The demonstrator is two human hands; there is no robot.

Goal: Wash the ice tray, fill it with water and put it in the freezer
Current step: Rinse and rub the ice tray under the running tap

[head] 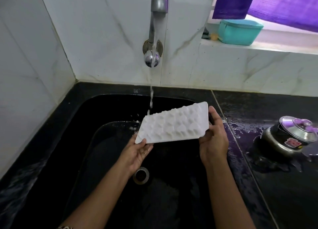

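Note:
A white ice tray (173,124) with several small bumps is held tilted over the black sink (106,108), its bumpy underside facing me. My left hand (137,152) holds its lower left corner from beneath, fingers hidden behind the tray. My right hand (214,138) grips the right end, thumb on the far edge. Water runs from the steel tap (158,7) in a thin stream (151,98) and lands at the tray's upper left edge.
The sink's drain (141,175) lies below my left wrist. A steel pot with a lid (290,136) stands on the wet black counter (275,185) at right. A teal box (240,32) sits on the window ledge under a purple curtain (275,3).

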